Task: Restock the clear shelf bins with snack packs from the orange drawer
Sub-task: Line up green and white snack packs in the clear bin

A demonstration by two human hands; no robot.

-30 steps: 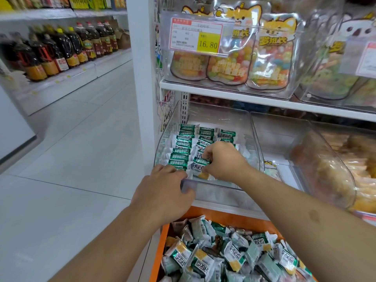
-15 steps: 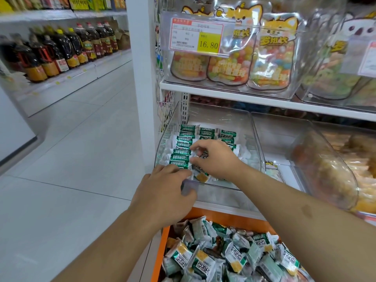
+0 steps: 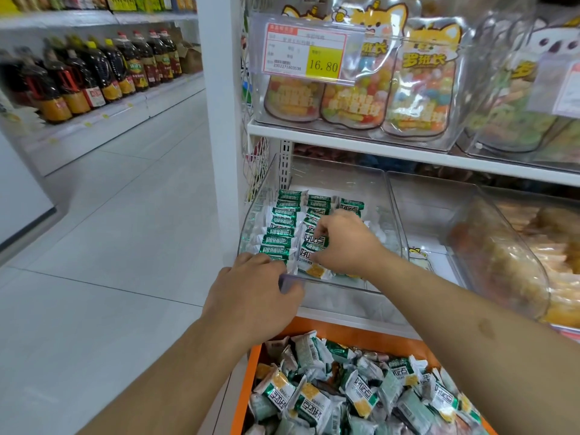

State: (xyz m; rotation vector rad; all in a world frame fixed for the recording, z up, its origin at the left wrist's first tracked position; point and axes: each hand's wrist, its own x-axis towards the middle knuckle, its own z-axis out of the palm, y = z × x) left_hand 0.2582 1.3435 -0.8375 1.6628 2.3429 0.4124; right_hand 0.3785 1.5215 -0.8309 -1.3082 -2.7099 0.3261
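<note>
The right hand (image 3: 343, 243) covers several snack packs (image 3: 284, 227) in the clear bin (image 3: 390, 215), so the middle row cannot be counted, and whether its curled fingers pinch a pack or only rest on it cannot be told. The left hand (image 3: 254, 293) hides the bin's front left corner, and its fingertips are out of sight over the rim. The orange drawer (image 3: 251, 372) is cut off by the bottom edge. The small print on the price tag (image 3: 306, 48) is too blurred to read. The bags (image 3: 552, 98) at far right are cut by the edge and smeared. Labels on the bottles (image 3: 94, 76) are too small to read.
</note>
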